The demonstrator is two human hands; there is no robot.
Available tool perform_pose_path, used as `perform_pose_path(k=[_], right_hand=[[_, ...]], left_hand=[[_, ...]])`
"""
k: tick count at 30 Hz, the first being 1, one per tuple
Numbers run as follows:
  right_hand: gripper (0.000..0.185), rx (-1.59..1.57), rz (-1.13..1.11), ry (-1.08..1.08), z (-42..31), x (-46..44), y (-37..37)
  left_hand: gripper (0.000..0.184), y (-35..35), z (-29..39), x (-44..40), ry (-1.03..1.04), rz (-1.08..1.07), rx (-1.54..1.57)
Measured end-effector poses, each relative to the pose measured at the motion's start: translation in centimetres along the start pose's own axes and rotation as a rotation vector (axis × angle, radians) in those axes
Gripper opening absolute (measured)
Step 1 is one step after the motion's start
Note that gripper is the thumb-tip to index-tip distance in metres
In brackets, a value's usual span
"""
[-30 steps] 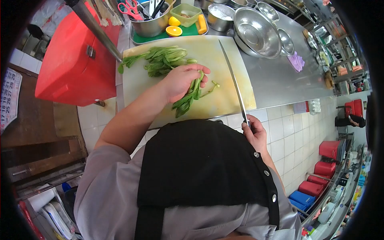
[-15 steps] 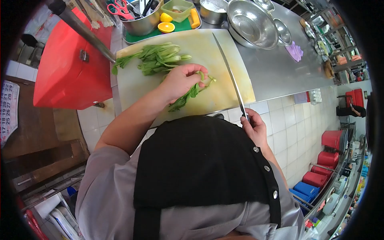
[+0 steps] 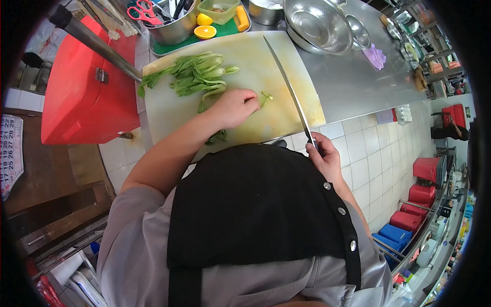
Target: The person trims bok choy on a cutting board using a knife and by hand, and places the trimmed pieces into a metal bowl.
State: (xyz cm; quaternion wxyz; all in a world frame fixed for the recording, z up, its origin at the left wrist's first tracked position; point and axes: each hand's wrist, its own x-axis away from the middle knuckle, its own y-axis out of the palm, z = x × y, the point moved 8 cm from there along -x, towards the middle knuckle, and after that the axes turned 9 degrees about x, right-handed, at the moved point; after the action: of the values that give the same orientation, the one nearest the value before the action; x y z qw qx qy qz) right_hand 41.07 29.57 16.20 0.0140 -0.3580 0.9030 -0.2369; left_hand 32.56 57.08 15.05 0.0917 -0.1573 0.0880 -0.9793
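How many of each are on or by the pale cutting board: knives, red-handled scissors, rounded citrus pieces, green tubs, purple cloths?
Knife: 1
Red-handled scissors: 1
Rounded citrus pieces: 2
Green tub: 1
Purple cloth: 1
Total: 6

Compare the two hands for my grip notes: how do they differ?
The left hand is over the cutting board; the right hand is just beyond its near edge. The right hand grips the knife by its handle; anything in the left hand is hidden. Both are bare, fingers curled.
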Motion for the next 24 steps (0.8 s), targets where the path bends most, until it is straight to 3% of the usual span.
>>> perform_pose_path(k=[6,9,13,15,24], right_hand=[[0.031,0.057,-0.055,-0.14,-1.9,-0.1,0.0],[0.036,0.228,-0.068,-0.347,-4.8,-0.5,-0.3],[0.043,0.359,-0.07,-0.547,-8.0,-0.8,0.0],[0.043,0.398,-0.068,-0.565,-8.7,-0.8,0.0],[0.045,0.432,-0.049,-0.588,-9.1,-0.6,-0.2]], left_hand=[[0.024,0.2,1.4,0.8,0.122,0.043,-0.02],[0.023,0.9,2.4,1.4,0.002,-0.058,0.152],[0.021,1.4,4.6,2.2,0.22,-0.108,0.099],[0.022,1.8,4.6,2.5,0.4,-0.067,0.005],[0.019,2.3,5.4,3.1,0.386,-0.176,0.047]])
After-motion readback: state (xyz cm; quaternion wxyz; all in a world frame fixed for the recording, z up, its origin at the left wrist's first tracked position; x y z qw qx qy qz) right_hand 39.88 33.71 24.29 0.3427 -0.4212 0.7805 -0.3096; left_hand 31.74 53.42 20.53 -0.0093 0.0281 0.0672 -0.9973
